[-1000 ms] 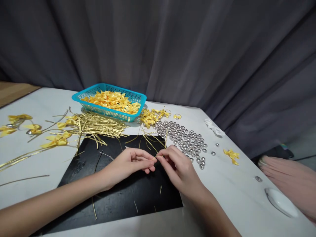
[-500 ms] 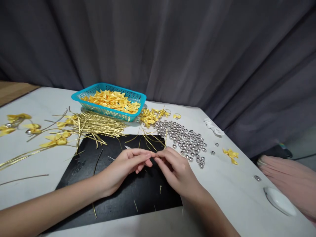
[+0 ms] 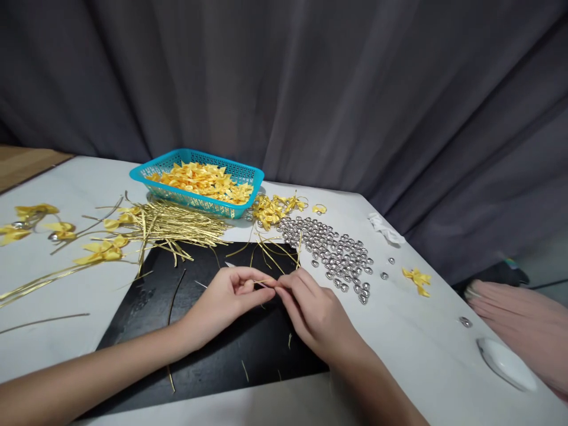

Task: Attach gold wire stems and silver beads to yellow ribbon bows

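Note:
Over the black mat (image 3: 213,367), my left hand (image 3: 231,299) and my right hand (image 3: 313,307) meet at the fingertips. A short piece of thin gold cord (image 3: 261,283) shows between the left thumb and index finger. My right thumb and index finger pinch its other end, which the fingers mostly hide. Behind my hands a few loose gold cords (image 3: 270,254) lie at the mat's far edge. A pointed metal tip (image 3: 230,264) sticks out just beyond my left hand, the rest of it hidden.
A blue basket (image 3: 137,173) of yellow ribbon bows stands at the back, with a bundle of gold cords (image 3: 177,225) before it. Silver beads (image 3: 337,251) spread to the right. More bows (image 3: 104,249) lie left. A white oval object (image 3: 506,364) sits near the right edge.
The left thumb has lowered away from the index finger, so the gold cord now shows between them. Both hands stay at nearly the same spot.

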`<state>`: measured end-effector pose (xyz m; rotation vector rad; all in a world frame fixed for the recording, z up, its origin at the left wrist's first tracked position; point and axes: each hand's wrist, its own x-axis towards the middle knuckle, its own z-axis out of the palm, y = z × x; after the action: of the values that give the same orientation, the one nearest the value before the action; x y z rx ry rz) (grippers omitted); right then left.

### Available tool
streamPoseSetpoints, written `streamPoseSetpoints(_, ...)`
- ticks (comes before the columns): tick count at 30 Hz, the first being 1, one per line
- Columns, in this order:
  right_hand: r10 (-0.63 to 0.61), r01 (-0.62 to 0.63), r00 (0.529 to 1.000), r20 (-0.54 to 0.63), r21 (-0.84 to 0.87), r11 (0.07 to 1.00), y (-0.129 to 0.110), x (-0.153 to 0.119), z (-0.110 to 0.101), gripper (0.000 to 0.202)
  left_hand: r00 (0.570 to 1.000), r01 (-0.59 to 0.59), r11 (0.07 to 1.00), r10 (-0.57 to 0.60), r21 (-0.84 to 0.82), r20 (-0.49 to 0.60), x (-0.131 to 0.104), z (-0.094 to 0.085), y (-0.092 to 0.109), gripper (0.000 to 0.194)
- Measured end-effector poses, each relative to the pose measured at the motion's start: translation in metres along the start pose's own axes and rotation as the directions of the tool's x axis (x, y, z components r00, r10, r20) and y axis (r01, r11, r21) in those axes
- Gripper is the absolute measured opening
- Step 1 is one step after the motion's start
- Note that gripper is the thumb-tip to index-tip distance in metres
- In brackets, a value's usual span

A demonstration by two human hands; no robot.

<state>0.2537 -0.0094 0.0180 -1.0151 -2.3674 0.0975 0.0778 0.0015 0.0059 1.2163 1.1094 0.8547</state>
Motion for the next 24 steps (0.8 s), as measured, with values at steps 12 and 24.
streamPoseSetpoints(12, 0.451, -0.403, 0.89, 0.07, 0.586, 0.703, -0.005, 0.003, 0.01, 0.014, 0.983, -0.18, 0.966, 0.182, 0.187, 0.005, 0.0, -0.002, 0.003, 0.027)
streamPoseSetpoints(24, 0.607, -0.476, 0.706, 0.365, 0.879, 0.026, -0.008, 0.008, 0.013, 0.024, 0.99, -0.131, 0.991, 0.132, -0.017, 0.043, -0.004, 0.001, 0.004, 0.026)
